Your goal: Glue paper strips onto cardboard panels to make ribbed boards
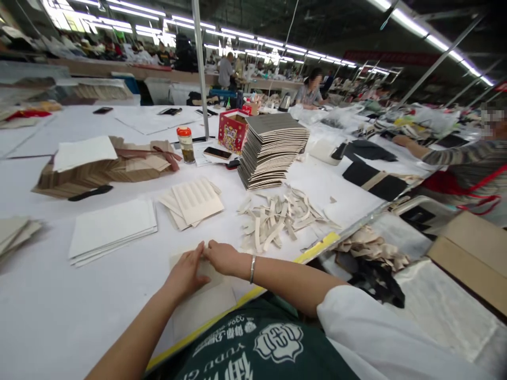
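A pale cream panel [216, 279] lies at the near table edge, partly covered by my hands. My left hand [188, 273] rests over its left part, thumb spread from the fingers. My right hand [223, 257] meets it at the panel's far edge, its fingers bent and pressed together; what they pinch is hidden. Under the panel, nearer my body, lies a whitish sheet [202, 311]. Just beyond my hands sits a small stack of cream panels [198, 200], the top one with slots or stripes. Loose cream strips [273, 219] are heaped to the right.
White sheets [113, 229] are stacked at left, before a brown bundle [106, 169]. A tall stack of grey panels [273, 150] stands behind the strips, near a red box [233, 131], a phone [217, 153] and an orange-lidded bottle [185, 145]. Another person's arm [455, 153] reaches in at right.
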Demonstrator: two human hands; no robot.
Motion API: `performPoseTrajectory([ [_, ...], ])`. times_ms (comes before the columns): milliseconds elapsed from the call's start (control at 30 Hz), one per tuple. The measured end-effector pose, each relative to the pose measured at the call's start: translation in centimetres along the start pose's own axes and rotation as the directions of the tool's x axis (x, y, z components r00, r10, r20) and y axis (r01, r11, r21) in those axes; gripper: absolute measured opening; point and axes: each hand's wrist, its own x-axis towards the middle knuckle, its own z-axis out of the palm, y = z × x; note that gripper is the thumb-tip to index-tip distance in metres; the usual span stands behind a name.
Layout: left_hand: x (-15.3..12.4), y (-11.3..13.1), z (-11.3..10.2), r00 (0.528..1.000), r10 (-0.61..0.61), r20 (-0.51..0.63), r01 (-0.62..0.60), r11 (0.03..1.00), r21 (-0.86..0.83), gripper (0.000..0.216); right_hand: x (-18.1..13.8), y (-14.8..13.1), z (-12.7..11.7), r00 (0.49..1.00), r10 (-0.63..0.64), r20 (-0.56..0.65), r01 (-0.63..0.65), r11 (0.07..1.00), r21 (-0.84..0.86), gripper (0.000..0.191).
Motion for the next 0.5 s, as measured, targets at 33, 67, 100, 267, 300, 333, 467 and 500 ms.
performPoseTrajectory([
  [33,0.0,0.0,0.1,1.0,0.006,-0.001,-0.006,1.0,0.008,0.085,-0.8,-0.6,0.3,0.999,-0.004,-0.041,0.004,1.0,-0.023,0.025],
  [67,-0.1,0.1,0.1,1.0,0.006,0.001,-0.006,1.0,0.02,0.084,-1.8,-1.2,0.7,0.997,-0.023,-0.068,0.02,0.999,-0.041,0.022],
  [100,-0.1,0.2,0.1,1.0,-0.001,0.007,0.001,0.999,0.036,0.083,-2.9,-1.8,1.1,0.995,-0.056,-0.082,0.052,0.997,-0.051,0.019],
  [267,-0.4,1.2,-0.3,0.994,-0.066,0.091,0.057,0.994,0.098,0.089,-7.9,-3.1,3.6,0.988,-0.133,-0.077,0.139,0.987,0.082,0.014],
  [300,-0.5,1.4,-0.4,0.992,-0.069,0.109,0.057,0.993,0.107,0.09,-8.3,-3.1,3.8,0.991,-0.104,-0.081,0.114,0.984,0.138,0.014],
  [333,-0.5,1.6,-0.4,0.99,-0.061,0.129,0.046,0.992,0.121,0.089,-8.4,-3.0,4.0,0.994,-0.068,-0.084,0.083,0.977,0.197,0.017],
  [467,-0.9,2.4,-0.7,0.974,-0.012,0.228,-0.035,0.979,0.203,0.071,-7.8,-3.1,3.9,0.999,0.033,-0.031,-0.023,0.954,0.298,0.024],
  [500,-1.0,2.6,-0.7,0.967,-0.01,0.255,-0.048,0.974,0.221,0.068,-7.7,-3.3,3.8,1.0,0.025,0.004,-0.025,0.959,0.283,0.021],
])
